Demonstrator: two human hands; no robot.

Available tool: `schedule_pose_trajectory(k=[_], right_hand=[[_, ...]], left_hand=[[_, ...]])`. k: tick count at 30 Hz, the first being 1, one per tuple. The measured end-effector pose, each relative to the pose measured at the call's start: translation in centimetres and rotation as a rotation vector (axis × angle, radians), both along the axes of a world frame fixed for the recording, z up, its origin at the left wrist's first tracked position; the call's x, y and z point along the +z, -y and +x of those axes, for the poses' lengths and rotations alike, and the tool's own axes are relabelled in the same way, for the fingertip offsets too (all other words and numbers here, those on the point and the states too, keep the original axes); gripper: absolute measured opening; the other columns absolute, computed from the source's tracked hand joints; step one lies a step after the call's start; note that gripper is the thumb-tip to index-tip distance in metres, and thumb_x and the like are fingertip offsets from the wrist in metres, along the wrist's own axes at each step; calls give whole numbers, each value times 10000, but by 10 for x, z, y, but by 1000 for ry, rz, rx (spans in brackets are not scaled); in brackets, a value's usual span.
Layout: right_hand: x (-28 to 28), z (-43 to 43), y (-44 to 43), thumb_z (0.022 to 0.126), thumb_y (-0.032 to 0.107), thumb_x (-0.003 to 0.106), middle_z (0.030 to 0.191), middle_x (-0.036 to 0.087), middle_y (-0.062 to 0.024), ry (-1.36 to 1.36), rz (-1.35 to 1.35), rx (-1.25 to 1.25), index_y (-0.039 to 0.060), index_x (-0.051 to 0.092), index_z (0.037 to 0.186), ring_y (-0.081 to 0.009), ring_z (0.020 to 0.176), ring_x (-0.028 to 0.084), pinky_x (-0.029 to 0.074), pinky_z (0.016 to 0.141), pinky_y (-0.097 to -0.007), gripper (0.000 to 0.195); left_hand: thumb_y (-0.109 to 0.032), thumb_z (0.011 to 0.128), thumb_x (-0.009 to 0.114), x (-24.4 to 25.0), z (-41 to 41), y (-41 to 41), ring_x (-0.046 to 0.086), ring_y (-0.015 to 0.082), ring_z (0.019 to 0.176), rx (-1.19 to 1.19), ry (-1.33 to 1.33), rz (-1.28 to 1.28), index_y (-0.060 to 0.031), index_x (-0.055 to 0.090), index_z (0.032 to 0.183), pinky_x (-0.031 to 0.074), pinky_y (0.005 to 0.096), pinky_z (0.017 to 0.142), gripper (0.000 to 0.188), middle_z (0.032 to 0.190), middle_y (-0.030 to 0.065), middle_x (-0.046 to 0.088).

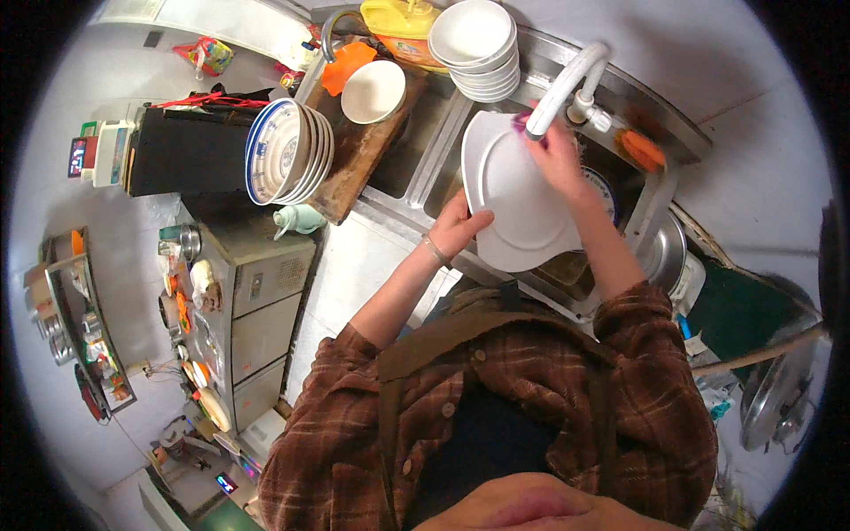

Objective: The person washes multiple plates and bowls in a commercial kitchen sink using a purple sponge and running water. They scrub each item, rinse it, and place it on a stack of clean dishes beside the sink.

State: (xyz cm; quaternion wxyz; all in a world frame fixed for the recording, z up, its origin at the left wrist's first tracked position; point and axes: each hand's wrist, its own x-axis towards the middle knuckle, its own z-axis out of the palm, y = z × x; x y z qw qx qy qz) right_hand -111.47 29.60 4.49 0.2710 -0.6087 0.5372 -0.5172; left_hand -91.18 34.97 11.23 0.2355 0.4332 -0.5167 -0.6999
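Observation:
A large white dish with a wavy rim (521, 192) is tilted over the right basin of a stainless-steel double sink (420, 174), its raised base ring facing me. My left hand (458, 229) grips its left edge, thumb on the near face. At the upper edge of the dish, my right hand (561, 162) presses a purple scrubbing pad or cloth (520, 122) against it; my fingers partly hide the pad. The white spout of a faucet (564, 86) crosses in front of the right fingers. Behind my right forearm, blue-patterned dishware (601, 192) shows in the basin.
Stacked white bowls (473, 40) stand behind the sink's divider, beside a yellow jug (404, 30). A wooden board (352, 176) across the left basin carries a cream bowl (374, 91) and stacked blue-rimmed bowls (275, 152). An orange scrubber (641, 151) lies right of the faucet.

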Motion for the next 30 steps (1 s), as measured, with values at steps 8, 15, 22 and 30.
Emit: schedule_pose_trajectory(k=[8,15,22,30], right_hand=[[45,61,-33,712,88,562,1120,493,-112,-30,-164,315,46,528,782,-287,1082,432,328,907,-382,88],[54,58,-61,732,94,554,1156,469,-121,-52,-189,338,52,510,794,-287,1107,418,288,953,-417,87],[51,46,-90,724,106,575,1165,465,-113,-192,-99,398,68,512,802,-282,1119,409,302,945,-423,108],[20,-18,-110,686,31,594,1181,451,-103,-354,10,332,90,513,845,-273,1130,395,285,957,-411,188]], left_hand=[[-34,743,495,-13,9,2,490,135,919,94,-169,192,-16,426,1110,392,261,802,374,1027,59,506],[-95,726,501,-18,19,5,495,191,951,131,-304,284,-8,424,1102,387,299,825,394,1009,90,515],[-271,863,425,-13,1,-1,482,212,988,433,-375,285,4,361,1169,383,338,851,416,1091,123,484],[-255,853,461,-8,-5,-10,420,220,1063,579,-215,221,-9,324,1213,351,369,888,457,1168,114,429]])
